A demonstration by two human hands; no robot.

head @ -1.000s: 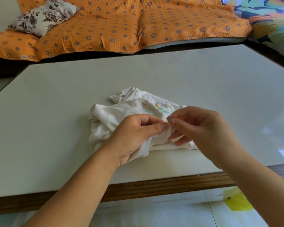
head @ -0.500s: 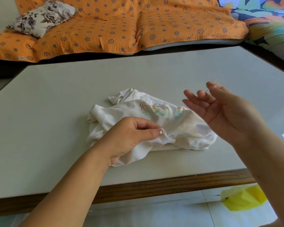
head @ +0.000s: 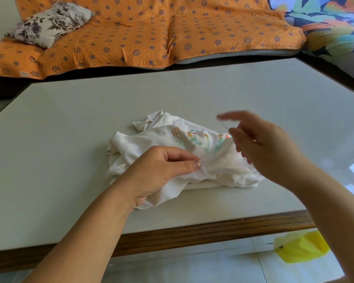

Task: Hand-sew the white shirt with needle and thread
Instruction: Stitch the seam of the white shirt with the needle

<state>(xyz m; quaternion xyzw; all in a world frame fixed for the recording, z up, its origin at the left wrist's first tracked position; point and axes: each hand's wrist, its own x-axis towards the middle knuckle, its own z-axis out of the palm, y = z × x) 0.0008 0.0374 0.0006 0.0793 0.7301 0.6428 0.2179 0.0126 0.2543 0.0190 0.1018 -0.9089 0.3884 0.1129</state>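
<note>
A crumpled white shirt point(head: 151, 139) with a coloured print lies in the middle of the pale table point(head: 59, 139). My left hand point(head: 157, 172) rests on it and pinches a fold of fabric between thumb and forefinger, where loose thread ends show. My right hand point(head: 264, 148) hovers above the shirt's right side, blurred by motion. A thin needle point(head: 225, 126) sticks out from its fingertips, pinched there. The thread itself is too fine to follow.
The table's wooden front edge point(head: 192, 231) runs below my forearms. Behind the table stands a sofa under an orange patterned cover point(head: 151, 27) with a floral pillow point(head: 49, 21). A yellow bag point(head: 300, 250) lies on the floor at the lower right.
My right hand left the pinched fold, rose up and to the right with the needle, and has now come back down toward the shirt. My left hand kept its pinch.
</note>
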